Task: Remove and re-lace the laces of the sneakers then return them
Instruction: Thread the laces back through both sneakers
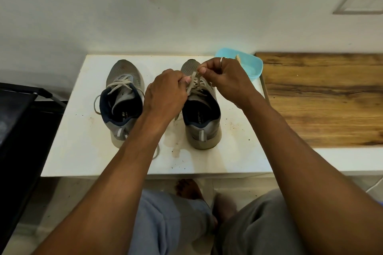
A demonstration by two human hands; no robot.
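Two grey sneakers with navy linings stand side by side on a white table (83, 151), toes pointing away from me. The left sneaker (122, 97) is laced, and its pale lace loops out over the table on its left. Both hands work above the right sneaker (202, 126). My left hand (163, 95) pinches a strand of that shoe's pale lace (193, 84) at its near side. My right hand (226, 76), a ring on one finger, pinches another strand of the same lace above the toe end. The shoe's eyelet rows are partly hidden by my hands.
A light blue plastic tub (251, 66) sits behind the right sneaker at the table's back right corner. A wooden surface (323, 99) adjoins the table on the right. A black object (18, 122) stands at the left. A white wall rises just behind.
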